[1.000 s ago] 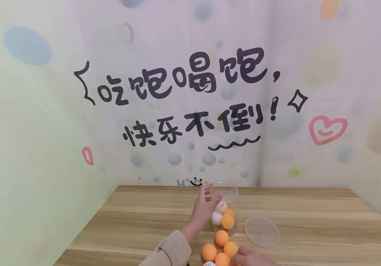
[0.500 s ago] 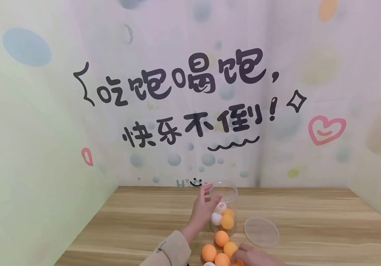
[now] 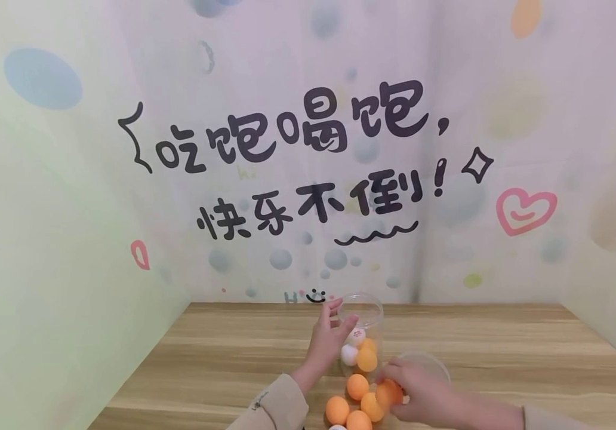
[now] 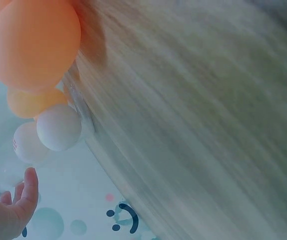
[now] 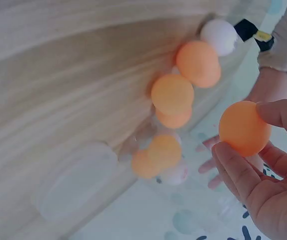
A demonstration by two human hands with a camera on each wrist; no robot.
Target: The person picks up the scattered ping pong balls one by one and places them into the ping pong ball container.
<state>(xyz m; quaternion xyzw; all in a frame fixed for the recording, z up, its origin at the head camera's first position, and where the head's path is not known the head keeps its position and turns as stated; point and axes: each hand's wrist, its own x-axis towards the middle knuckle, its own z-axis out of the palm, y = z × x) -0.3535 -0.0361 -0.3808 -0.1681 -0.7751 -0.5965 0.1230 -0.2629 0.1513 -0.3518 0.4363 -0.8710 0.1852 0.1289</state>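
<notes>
My left hand (image 3: pixel 329 337) grips the clear plastic jar (image 3: pixel 376 335) near its rim, thumb at the front. The jar stands upright and open, with white and orange ping-pong balls (image 3: pixel 367 359) at its bottom. In my right hand (image 3: pixel 421 385), an orange ping-pong ball (image 5: pixel 244 129) is pinched between thumb and fingers, raised over the table just right of the loose balls. Those loose orange balls (image 3: pixel 337 410) sit in a cluster before the jar, with a white ball (image 5: pixel 219 37) at the near end.
A round translucent lid (image 5: pixel 78 180) lies flat on the wooden table (image 3: pixel 222 352) right of the jar, partly covered by my right hand in the head view. A printed cloth wall (image 3: pixel 286 179) rises behind the table, with more walls at both sides.
My right hand has lifted an orange ball from the near edge of the cluster and moved it up and forward toward the jar. The left hand keeps its place on the jar.
</notes>
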